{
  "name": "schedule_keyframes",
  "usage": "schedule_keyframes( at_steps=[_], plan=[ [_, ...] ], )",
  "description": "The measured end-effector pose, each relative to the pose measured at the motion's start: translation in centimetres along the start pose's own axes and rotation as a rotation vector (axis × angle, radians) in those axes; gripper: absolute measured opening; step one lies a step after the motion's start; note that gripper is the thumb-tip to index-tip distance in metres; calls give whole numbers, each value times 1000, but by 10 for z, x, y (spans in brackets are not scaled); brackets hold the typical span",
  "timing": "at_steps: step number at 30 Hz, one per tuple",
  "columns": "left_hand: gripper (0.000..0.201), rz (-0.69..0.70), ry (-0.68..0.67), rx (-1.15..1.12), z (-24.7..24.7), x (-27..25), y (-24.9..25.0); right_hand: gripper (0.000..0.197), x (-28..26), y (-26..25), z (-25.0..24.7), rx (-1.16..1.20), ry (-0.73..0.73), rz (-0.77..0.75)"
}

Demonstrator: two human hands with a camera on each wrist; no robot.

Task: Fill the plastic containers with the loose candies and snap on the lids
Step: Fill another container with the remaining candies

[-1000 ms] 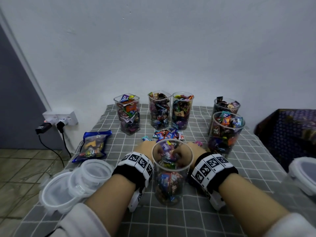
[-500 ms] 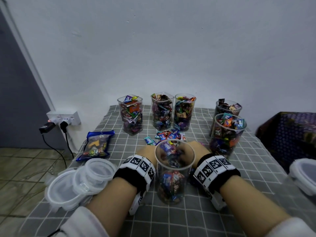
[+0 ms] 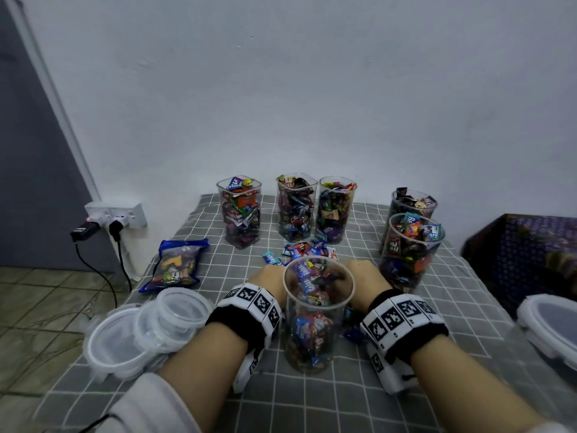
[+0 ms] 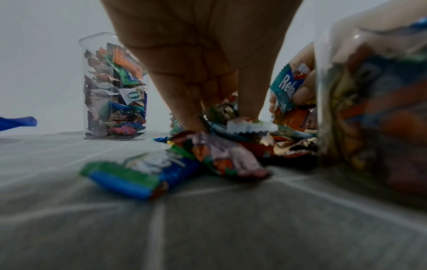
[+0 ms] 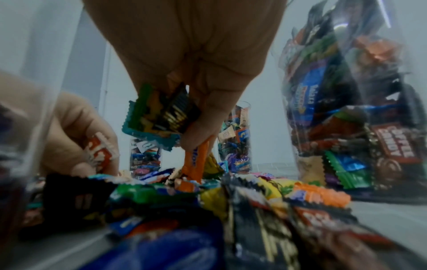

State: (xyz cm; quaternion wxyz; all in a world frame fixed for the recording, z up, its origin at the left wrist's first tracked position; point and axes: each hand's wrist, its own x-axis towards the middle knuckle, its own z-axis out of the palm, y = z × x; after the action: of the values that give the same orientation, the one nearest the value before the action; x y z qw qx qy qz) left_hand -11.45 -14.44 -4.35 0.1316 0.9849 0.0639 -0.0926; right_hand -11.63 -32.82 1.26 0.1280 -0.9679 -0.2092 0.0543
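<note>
A clear plastic container [image 3: 318, 320], partly filled with wrapped candies, stands in front of me with no lid. Behind it lies a pile of loose candies [image 3: 301, 249]. My left hand [image 3: 270, 278] reaches down into the pile left of the container, and in the right wrist view its curled fingers [image 5: 76, 138] hold a red-and-white candy. My right hand [image 5: 194, 118] pinches several candies, among them a teal-edged wrapper [image 5: 152, 120] and an orange one. A stack of clear lids [image 3: 150, 329] lies at my left.
Filled open containers stand at the back [image 3: 242, 214] [image 3: 295, 207] [image 3: 334, 210] and at the right [image 3: 409, 251]. A blue candy bag [image 3: 175, 265] lies near the left table edge. Another lid [image 3: 549, 326] sits at the right, before a dark box [image 3: 524, 245].
Both hands were up at the container's mouth a second ago. They have come down behind it onto the loose pile and closed on more candies.
</note>
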Motion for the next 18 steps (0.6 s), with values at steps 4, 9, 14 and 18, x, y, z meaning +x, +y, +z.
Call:
schedule_keyframes(
  at_steps=[4, 9, 14, 18],
  plan=[
    [23, -2, 42, 2, -9, -13, 6, 17, -3, 8, 4, 280, 120, -9],
    [22, 13, 179, 4, -17, -29, 11, 18, -7, 11, -1, 502, 227, 11],
    [24, 6, 241, -25, -28, -47, 16, 21, -6, 12, -17, 718, 287, 0],
    [26, 22, 266, -64, -31, -53, 17, 22, -15, 6, -37, 778, 366, -47]
  ],
)
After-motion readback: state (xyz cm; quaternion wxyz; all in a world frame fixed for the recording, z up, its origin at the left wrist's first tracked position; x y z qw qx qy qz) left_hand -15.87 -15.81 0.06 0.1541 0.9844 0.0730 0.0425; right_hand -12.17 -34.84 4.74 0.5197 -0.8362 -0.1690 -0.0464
